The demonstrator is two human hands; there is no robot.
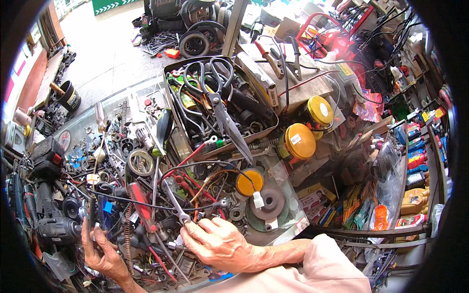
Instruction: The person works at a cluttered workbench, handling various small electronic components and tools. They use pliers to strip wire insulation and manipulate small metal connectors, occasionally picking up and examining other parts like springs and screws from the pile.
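Low on the bench, my right hand (215,244) has its fingers closed round the lower end of a steel combination spanner (175,200). My left hand (102,251) is at the lower left, fingers curled about a small object I cannot make out. Just left of it is a black power tool (57,229). Between my hands lie a coiled spring (128,237) and a red-handled tool (141,207) among scattered metal parts. Beyond my right hand are a grinding disc (268,205), an orange-lidded tub (249,181) and thin cables crossing the clutter.
A metal box (171,122) full of tools holds large scissors (227,119). Two more lidded tubs (299,141) stand to its right. Shelves of bottles (415,161) line the far right. A black bucket (68,100) and tyres (194,44) stand on the floor beyond the bench.
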